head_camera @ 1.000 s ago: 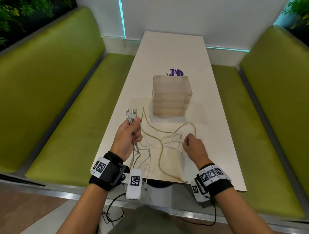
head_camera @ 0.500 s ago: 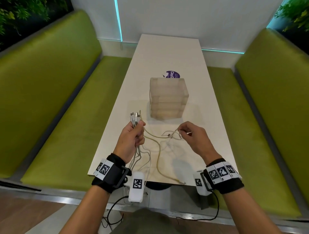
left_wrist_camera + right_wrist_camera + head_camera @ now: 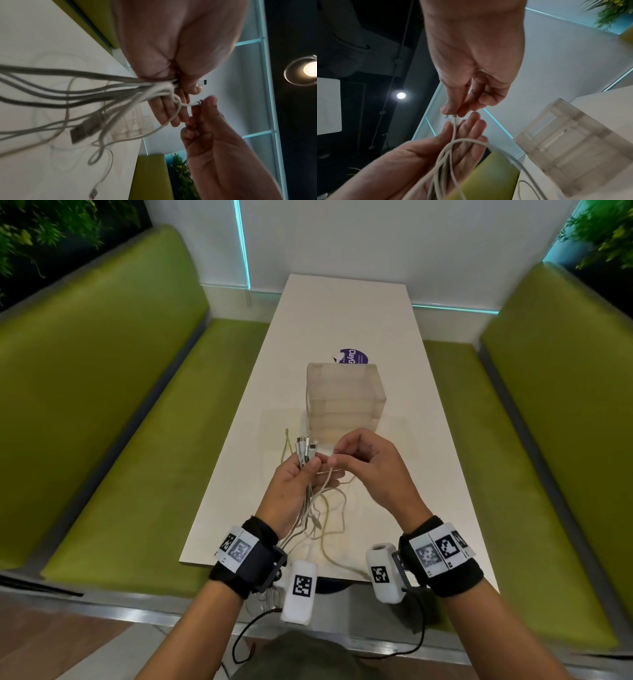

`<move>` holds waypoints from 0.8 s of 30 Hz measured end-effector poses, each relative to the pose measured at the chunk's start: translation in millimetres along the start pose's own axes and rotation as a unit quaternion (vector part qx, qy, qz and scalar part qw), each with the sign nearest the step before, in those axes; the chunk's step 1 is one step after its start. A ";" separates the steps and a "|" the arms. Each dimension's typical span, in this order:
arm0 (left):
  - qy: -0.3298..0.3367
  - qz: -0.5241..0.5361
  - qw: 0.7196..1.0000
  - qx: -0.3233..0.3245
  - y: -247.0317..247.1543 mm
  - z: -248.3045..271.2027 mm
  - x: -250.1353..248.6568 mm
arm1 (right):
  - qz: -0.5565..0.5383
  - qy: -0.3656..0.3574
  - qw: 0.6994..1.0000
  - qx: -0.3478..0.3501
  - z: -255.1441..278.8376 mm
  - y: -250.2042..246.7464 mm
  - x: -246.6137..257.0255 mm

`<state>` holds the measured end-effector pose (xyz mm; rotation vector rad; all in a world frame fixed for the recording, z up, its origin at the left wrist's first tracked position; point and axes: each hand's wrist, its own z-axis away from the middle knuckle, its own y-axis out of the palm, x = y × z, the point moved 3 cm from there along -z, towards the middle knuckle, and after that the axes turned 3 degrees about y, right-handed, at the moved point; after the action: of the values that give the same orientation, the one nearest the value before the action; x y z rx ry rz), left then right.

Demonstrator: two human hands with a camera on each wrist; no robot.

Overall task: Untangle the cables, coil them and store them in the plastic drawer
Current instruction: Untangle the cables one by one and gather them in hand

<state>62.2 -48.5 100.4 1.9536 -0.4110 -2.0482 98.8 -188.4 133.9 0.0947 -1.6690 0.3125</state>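
My left hand (image 3: pixel 297 478) holds a bundle of white and grey cables (image 3: pixel 320 510) above the near half of the table, plugs (image 3: pixel 305 447) sticking up past the thumb. In the left wrist view the thumb (image 3: pixel 190 83) presses the bundle (image 3: pixel 106 92) against the fingers. My right hand (image 3: pixel 363 463) is right beside it, thumb and forefinger pinching one thin white cable end (image 3: pixel 454 116) (image 3: pixel 197 104). The loose lengths hang to the tabletop. The translucent plastic drawer unit (image 3: pixel 346 398) (image 3: pixel 573 142) stands just behind the hands, drawers closed.
The white table (image 3: pixel 342 313) runs away from me between two green benches (image 3: pixel 113 405) (image 3: pixel 534 412). A purple sticker (image 3: pixel 354 357) lies behind the drawer unit. A USB plug (image 3: pixel 80 129) dangles from the bundle; another cable end (image 3: pixel 93 192) lies on the table.
My right hand has lifted off the table with a cable end and moved left, up to the left hand. The left hand keeps its hold on the bundle.
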 end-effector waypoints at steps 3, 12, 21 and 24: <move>0.003 -0.029 0.999 0.038 1.1 1.3 1.4 | 0.002 -0.001 1.000 -0.017 -2.5 7.0 3.2; 0.048 0.012 0.997 -0.051 -17.7 -0.8 -12.8 | 0.117 0.094 0.981 0.125 6.0 18.2 -25.7; 0.056 0.083 0.987 -0.128 -50.3 -9.4 -26.2 | 0.228 0.133 0.887 0.379 31.9 27.6 -46.1; 0.066 0.081 0.985 -0.140 -59.7 -12.9 -36.6 | 0.280 0.158 0.832 0.453 51.8 37.4 -67.6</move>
<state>76.3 20.6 110.2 1.8102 -0.2301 -1.7572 48.4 -174.1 57.1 0.2430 -1.0587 1.4796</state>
